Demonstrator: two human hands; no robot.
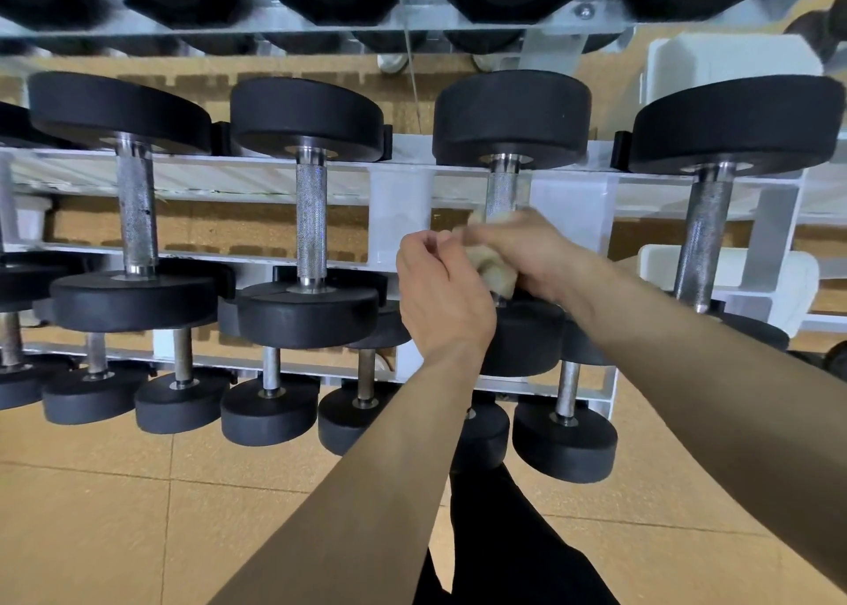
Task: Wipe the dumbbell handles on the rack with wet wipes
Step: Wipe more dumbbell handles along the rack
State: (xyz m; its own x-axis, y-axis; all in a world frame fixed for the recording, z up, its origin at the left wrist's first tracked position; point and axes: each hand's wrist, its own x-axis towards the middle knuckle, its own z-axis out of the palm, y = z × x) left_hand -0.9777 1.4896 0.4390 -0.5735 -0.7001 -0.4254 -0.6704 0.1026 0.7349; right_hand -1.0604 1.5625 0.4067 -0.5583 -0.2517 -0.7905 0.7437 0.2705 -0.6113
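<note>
Gripping a crumpled wet wipe (497, 277) around the lower part of a knurled dumbbell handle (502, 190), the right hand (527, 251) has its fingers curled over wipe and bar together. The left hand (442, 293) sits just beside it with fingers curled inward; whether it pinches a corner of the wipe cannot be told. The handle belongs to the third dumbbell (511, 119) from the left on the middle tier of the white rack (398, 201), lying with one black head far and one near. Above the right hand, the upper part of the bar shows bare. For a thorough pass, the wipe should probably wrap the bar fully, the hand twisting as it slides from collar to collar so that the knurling is reached on every side. The neighbouring handle (311, 219) to the left stands uncovered; its state of cleanliness cannot be judged.
</note>
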